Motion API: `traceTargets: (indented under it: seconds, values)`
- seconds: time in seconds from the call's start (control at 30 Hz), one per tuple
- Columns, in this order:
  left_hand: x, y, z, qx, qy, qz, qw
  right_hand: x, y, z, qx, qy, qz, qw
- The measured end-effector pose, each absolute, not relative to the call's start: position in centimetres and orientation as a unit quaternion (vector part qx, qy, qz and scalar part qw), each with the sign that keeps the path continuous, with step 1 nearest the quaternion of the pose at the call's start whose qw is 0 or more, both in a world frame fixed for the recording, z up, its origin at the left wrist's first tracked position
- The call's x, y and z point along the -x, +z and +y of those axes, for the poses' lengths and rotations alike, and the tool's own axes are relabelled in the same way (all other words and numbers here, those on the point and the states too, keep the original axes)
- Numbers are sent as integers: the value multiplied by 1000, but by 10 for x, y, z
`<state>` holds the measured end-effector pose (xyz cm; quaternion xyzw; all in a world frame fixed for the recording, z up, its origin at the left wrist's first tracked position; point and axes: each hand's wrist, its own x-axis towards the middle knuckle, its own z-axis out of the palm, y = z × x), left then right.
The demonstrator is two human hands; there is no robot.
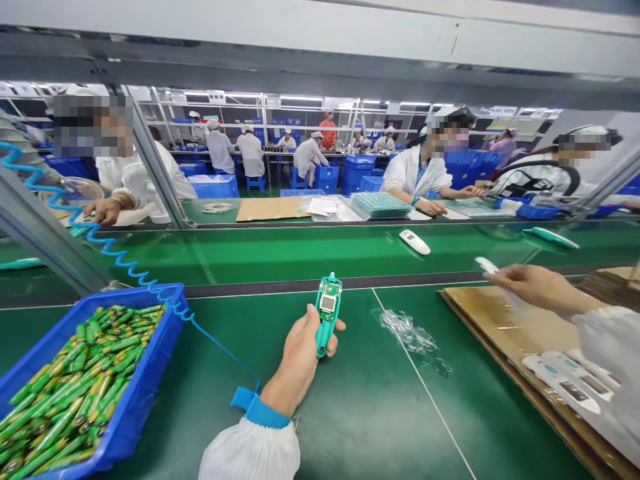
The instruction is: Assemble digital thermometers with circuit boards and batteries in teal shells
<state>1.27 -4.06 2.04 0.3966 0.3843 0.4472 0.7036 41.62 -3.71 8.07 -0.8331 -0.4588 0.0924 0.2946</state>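
Note:
My left hand (300,353) grips a teal handheld device (328,313) upright, with its exposed green circuit board facing me. A blue strap (255,410) sits at that wrist, joined to a coiled blue cord (125,257). At the right, my right hand (533,287) pinches a slim white plastic device (487,265) between its fingers. Below that hand lies a cardboard sheet (493,320) bearing several white devices in clear plastic (565,380). A crumpled clear plastic bag (410,337) lies on the green conveyor belt (360,413) between my hands.
A blue crate (145,380) full of green cylindrical batteries (75,393) stands at the left. A metal rail and frame cross the view beyond the belt. White devices lie on a further belt, and co-workers sit across it among blue crates.

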Motion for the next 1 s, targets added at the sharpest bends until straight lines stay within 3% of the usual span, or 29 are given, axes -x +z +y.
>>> traceTargets:
  seconds: [0.07,0.2,0.37,0.47,0.67,1.0]
  values:
    - [-12,22,-41,-382,451,382,710,-393,88,-30,826,158,-456,290]
    - [-12,20,-36,-402,454,385,696,-298,74,-28,615,448,-465,452]
    - [-10,14,-32,-542,457,451,543,-182,33,-44,445,616,-397,515]
    - [-9,14,-35,-594,439,484,470,-157,15,-45,396,632,-378,548]
    - [-10,15,-39,-637,408,491,432,-165,0,-42,406,605,-376,572]
    - [-20,20,-51,-686,323,464,459,-179,-2,-38,407,615,-357,573]
